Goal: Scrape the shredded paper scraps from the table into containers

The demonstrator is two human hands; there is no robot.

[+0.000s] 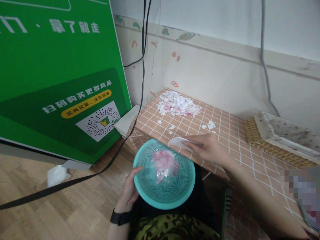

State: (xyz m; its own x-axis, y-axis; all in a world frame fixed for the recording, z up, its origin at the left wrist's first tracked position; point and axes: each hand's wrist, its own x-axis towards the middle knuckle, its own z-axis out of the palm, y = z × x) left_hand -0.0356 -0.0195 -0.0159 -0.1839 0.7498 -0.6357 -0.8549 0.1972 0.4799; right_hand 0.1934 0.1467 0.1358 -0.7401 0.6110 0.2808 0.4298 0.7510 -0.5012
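my left grip (131, 189) holds the basket (163, 204) by its rim, scraps (165, 163) inside. my right grip (206, 148) pinches a card (177, 141) at the desk's (231, 141) edge, near the pile (178, 104).

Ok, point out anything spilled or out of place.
A few white paper scraps lie loose on the checked tablecloth, apart from the main heap, so they look strayed. A white crumpled item on the floor also looks out of place; I can't tell what it is.
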